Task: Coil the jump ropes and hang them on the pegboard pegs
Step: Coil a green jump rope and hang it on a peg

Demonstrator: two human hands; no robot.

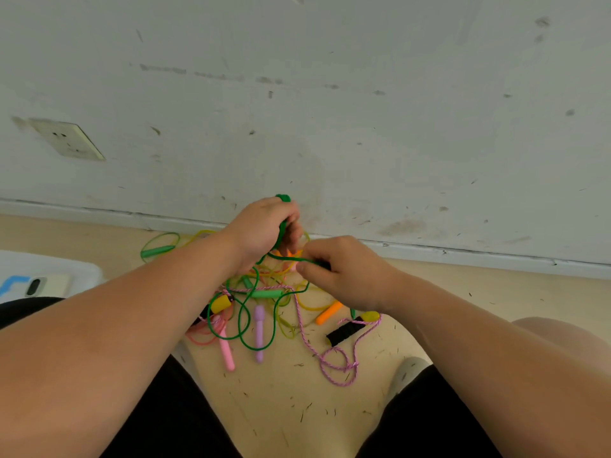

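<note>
Green jump rope (284,257), handle (283,198) in left grip (264,226); cord (305,260) in right grip (344,272)

The rope pile (261,294) lies on the floor (297,408) with the wall (330,110) behind it at 12 o'clock and a socket (67,138) on that wall toward 10. From the pile, a stray handle (158,251) lies at 10 o'clock, a phone (43,285) on a tray (82,269) at 9, and a trailing loop (347,368) at 4.
</note>
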